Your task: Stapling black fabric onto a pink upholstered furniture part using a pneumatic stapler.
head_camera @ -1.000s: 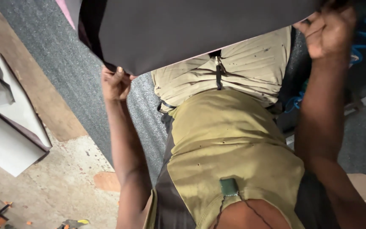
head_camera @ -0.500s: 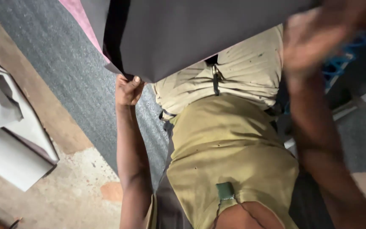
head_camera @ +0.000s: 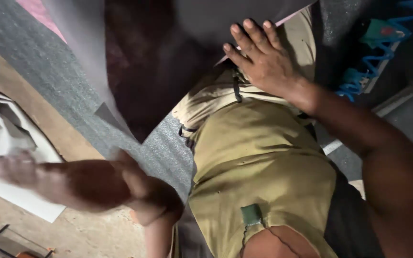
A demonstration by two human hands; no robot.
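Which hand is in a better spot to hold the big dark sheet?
Probably the right hand: its fingers lie flat on the dark sheet. The left hand is blurred, away from it, near white sheets.

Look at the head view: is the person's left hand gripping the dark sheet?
No. The left hand is blurred, down by the floor, apart from the dark sheet.

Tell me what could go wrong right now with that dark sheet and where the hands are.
1. Only the right hand rests flat on the dark sheet; nothing grips it, so it might slide or sag.
2. The left hand is blurred and away from the sheet, by the white sheets; it could knock them.
3. The blue coiled hose lies close beside the sheet and might snag it.
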